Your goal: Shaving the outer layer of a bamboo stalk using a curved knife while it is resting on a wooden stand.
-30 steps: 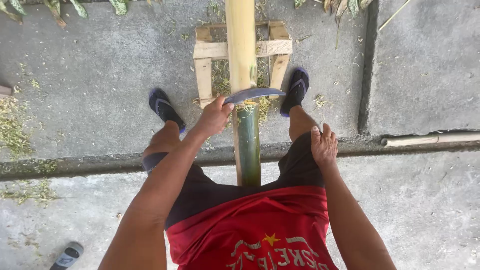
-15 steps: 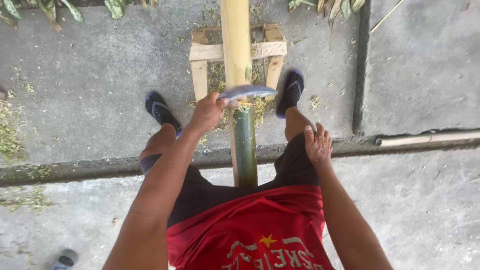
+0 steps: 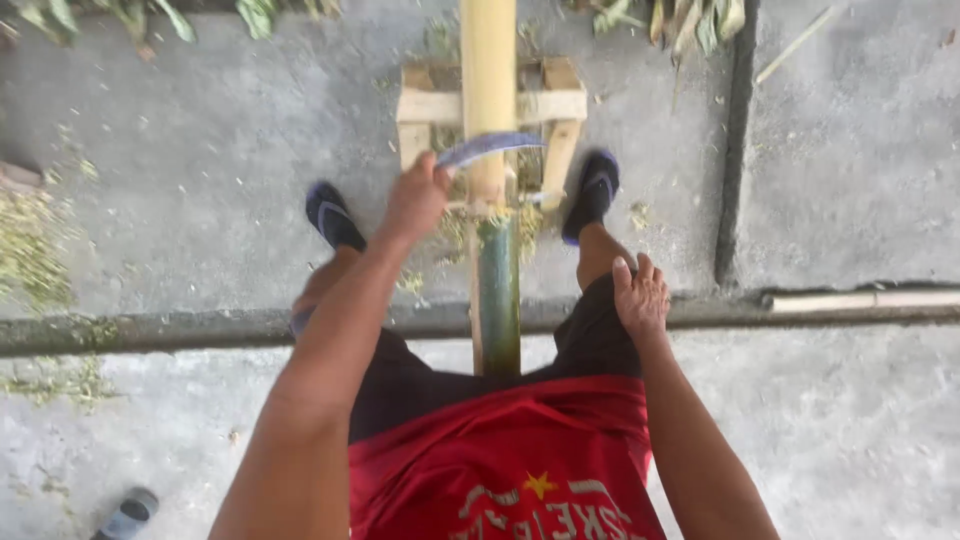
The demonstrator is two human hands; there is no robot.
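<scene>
A long bamboo pole (image 3: 489,90) runs away from me between my legs; its far part is scraped pale yellow, its near part (image 3: 497,290) still green. It rests on a small wooden frame (image 3: 560,105). My left hand (image 3: 415,197) grips the handle of a curved knife (image 3: 490,146), whose blade lies across the pole on the pale part, just beyond where the green skin ends. My right hand (image 3: 638,292) rests flat on my right knee, fingers apart, holding nothing. I straddle the pole in dark shorts and a red shirt.
My feet in dark sandals (image 3: 332,215) (image 3: 593,193) stand on concrete on either side of the pole. Green shavings (image 3: 35,245) litter the left. A thin stick (image 3: 860,300) lies along a groove at right. Another sandal (image 3: 128,515) sits bottom left. Leaves (image 3: 660,15) line the top.
My left hand has pushed the knife forward along the pole, away from me. The right hand stays on the knee.
</scene>
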